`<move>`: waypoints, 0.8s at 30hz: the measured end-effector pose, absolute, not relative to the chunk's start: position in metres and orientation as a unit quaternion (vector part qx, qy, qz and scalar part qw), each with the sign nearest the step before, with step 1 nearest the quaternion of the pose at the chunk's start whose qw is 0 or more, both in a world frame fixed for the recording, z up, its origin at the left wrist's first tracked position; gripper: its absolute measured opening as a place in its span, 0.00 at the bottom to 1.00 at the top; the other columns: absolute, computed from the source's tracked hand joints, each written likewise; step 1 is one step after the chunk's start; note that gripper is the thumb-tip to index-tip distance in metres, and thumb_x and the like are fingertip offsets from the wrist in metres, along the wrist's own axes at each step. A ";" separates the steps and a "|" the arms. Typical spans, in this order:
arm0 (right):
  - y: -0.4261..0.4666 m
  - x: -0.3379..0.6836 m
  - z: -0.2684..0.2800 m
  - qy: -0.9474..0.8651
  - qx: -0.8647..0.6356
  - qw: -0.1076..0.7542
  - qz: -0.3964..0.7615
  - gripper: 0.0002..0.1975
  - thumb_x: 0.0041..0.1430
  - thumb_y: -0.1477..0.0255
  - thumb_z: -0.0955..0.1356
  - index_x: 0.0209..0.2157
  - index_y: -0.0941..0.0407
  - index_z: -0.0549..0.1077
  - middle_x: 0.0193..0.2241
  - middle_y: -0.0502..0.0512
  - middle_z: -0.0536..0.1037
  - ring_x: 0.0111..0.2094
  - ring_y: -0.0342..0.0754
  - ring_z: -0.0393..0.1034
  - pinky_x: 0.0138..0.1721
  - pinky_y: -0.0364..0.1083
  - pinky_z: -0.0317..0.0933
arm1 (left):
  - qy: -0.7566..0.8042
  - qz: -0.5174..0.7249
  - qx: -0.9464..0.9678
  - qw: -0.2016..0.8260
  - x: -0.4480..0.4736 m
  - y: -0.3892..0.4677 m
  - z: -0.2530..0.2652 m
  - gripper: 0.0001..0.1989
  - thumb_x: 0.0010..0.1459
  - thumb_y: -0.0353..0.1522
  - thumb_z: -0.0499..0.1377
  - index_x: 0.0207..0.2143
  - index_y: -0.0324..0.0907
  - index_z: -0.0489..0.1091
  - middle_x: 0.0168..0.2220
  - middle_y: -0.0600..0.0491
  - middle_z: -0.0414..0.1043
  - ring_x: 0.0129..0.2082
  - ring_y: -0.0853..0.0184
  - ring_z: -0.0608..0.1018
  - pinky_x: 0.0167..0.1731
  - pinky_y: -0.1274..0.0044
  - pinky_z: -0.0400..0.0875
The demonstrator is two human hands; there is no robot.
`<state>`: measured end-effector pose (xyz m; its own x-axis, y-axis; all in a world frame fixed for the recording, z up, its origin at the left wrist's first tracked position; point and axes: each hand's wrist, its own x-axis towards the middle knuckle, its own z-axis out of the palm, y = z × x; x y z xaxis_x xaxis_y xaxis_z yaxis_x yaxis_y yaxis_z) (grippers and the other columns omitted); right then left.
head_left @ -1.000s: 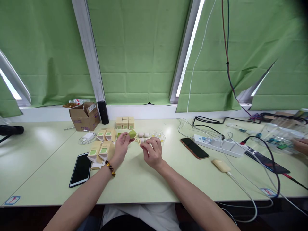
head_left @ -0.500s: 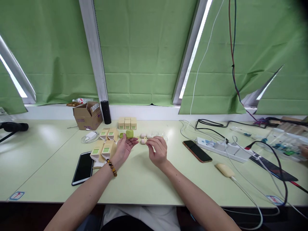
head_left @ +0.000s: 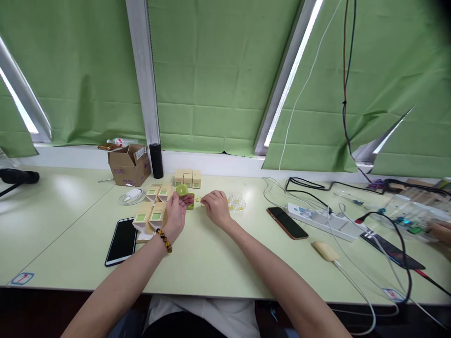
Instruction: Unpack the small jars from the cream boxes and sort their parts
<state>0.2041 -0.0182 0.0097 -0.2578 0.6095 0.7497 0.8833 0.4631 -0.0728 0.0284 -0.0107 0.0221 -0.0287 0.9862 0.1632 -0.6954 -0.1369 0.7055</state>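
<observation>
Gripping the small green case (head_left: pixel 182 190) over the table (head_left: pixel 211 263), the left hand (head_left: pixel 176 213) likely bears light, stiff, slick plastic, best held by its edges; whether the right hand (head_left: pixel 217 207) pinches anything, I cannot tell.

Pale table (head_left: pixel 211 265) — cardboard box (head_left: pixel 128 171), small cartons (head_left: pixel 188 179), phones (head_left: pixel 121 239), white power strip (head_left: pixel 305 214)

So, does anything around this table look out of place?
The right-hand blind looks askew: it's creased, with a slanted gap showing. A white cable also sags over the front edge of the table, looking untidy.
</observation>
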 end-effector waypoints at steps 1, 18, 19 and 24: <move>-0.012 0.201 0.007 -0.773 -0.502 0.345 -0.177 0.10 0.68 0.78 0.67 0.35 0.54 0.80 0.36 0.54 0.83 0.42 0.51 0.68 0.47 0.51 0.56 | 0.226 0.681 0.323 0.617 0.028 -0.010 0.022 0.18 0.71 0.44 0.56 0.38 0.37 0.72 0.33 0.43 0.82 0.37 0.62 0.85 0.43 0.68 0.78; 0.006 0.185 -0.010 -0.740 -0.580 0.291 -0.179 0.11 0.63 0.79 0.69 0.32 0.54 0.84 0.34 0.58 0.79 0.43 0.54 0.62 0.50 0.54 0.53 | 0.230 0.678 0.324 0.618 0.027 -0.012 0.025 0.15 0.70 0.42 0.57 0.39 0.38 0.70 0.33 0.45 0.81 0.42 0.60 0.85 0.47 0.67 0.77; 0.001 0.188 -0.006 -0.732 -0.576 0.312 -0.186 0.11 0.64 0.79 0.69 0.32 0.54 0.84 0.34 0.58 0.79 0.42 0.53 0.63 0.48 0.53 0.54 | 0.230 0.678 0.325 0.618 0.028 -0.012 0.025 0.15 0.70 0.42 0.57 0.39 0.38 0.70 0.33 0.44 0.81 0.42 0.60 0.84 0.47 0.67 0.77; -0.038 0.194 -0.002 -0.749 -0.554 0.327 -0.157 0.10 0.65 0.78 0.66 0.36 0.56 0.80 0.35 0.56 0.78 0.38 0.49 0.68 0.33 0.47 0.52 | 0.213 0.667 0.344 0.625 0.028 -0.015 0.025 0.15 0.67 0.43 0.60 0.39 0.39 0.70 0.34 0.45 0.81 0.42 0.60 0.84 0.46 0.67 0.77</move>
